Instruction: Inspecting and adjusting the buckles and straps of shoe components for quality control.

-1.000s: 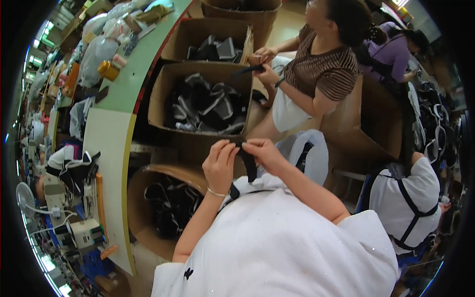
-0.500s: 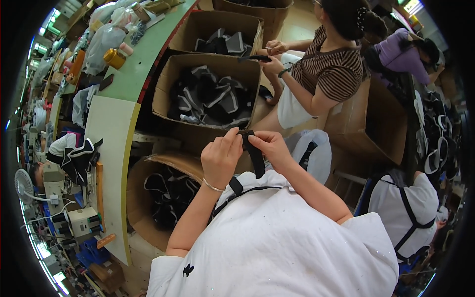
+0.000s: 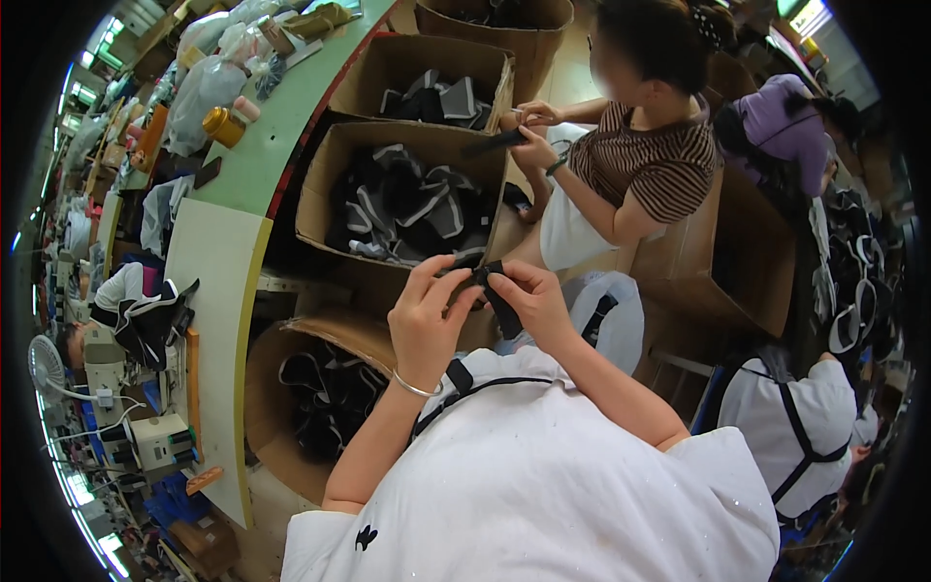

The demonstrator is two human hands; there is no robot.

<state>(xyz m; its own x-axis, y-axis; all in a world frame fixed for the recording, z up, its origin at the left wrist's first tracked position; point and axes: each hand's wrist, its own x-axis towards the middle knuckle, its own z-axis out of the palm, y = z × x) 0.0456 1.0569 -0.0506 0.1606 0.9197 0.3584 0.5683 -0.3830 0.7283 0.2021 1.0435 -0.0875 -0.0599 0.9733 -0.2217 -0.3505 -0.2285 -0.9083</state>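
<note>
A short black fabric strap (image 3: 505, 317) is held up in front of my chest, its loose end hanging down between my hands. My right hand (image 3: 533, 303) pinches it between thumb and fingertips near the top. At the strap's upper end, the bent thumb and forefinger of my left hand (image 3: 425, 318) close on the dark material, while another finger stands raised. The small piece right between my fingertips is too dark to make out. A silver bangle (image 3: 415, 387) circles my left wrist.
Beyond my hands stands a cardboard box (image 3: 320, 194) of black and grey pieces. A round cardboard container (image 3: 267, 427) is at left, near a pale table (image 3: 208, 291). A seated co-worker (image 3: 635, 179) handles a black strip (image 3: 493, 143). A white plastic bag (image 3: 621, 325) hangs close by.
My left fingers have loosened and spread somewhat around the strap's upper end. The strap has tilted slightly in my right hand. The co-worker's head has turned and lowered.
</note>
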